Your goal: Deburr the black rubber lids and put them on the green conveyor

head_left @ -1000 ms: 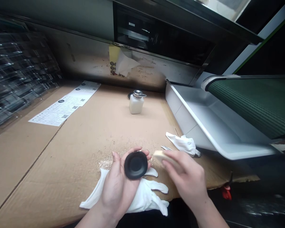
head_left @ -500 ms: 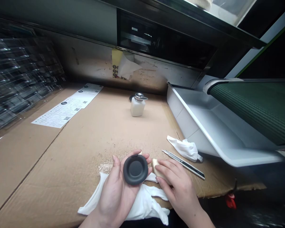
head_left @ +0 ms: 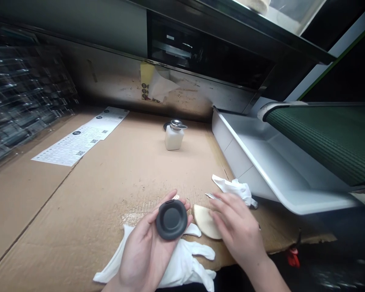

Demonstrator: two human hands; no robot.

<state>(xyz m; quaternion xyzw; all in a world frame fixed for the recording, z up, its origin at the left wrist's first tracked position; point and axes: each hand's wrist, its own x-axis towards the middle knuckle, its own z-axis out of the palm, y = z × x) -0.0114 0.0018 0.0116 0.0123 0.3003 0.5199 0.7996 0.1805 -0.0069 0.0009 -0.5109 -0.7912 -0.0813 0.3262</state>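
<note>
My left hand (head_left: pixel 142 247) is palm up, its fingers curled around a black round dished piece (head_left: pixel 171 220) with a small tab at its top edge. Beside it on the cardboard lies a cream half-round pad (head_left: pixel 206 222), partly covered by my right hand (head_left: pixel 239 221). The right fingers are bent and slightly apart over the utility knife (head_left: pixel 211 196); only the knife's tip shows plainly, the rest being hidden under the hand. Beneath my left hand is a white glove (head_left: pixel 185 263). Another crumpled white glove (head_left: pixel 235 188) rests just beyond my right hand.
A white pump bottle (head_left: pixel 174 138) stands farther back. Printed label sheets (head_left: pixel 69 144) lie at left, near stacked clear trays (head_left: pixel 21 89). A large white tray (head_left: pixel 261 172) stands at right, beside a green conveyor belt (head_left: pixel 328 134). The cardboard's front edge is close to my hands.
My right hand has let go of the cream pad and moved right, over the utility knife. The pad now lies flat on the cardboard. My left hand still holds the black piece.
</note>
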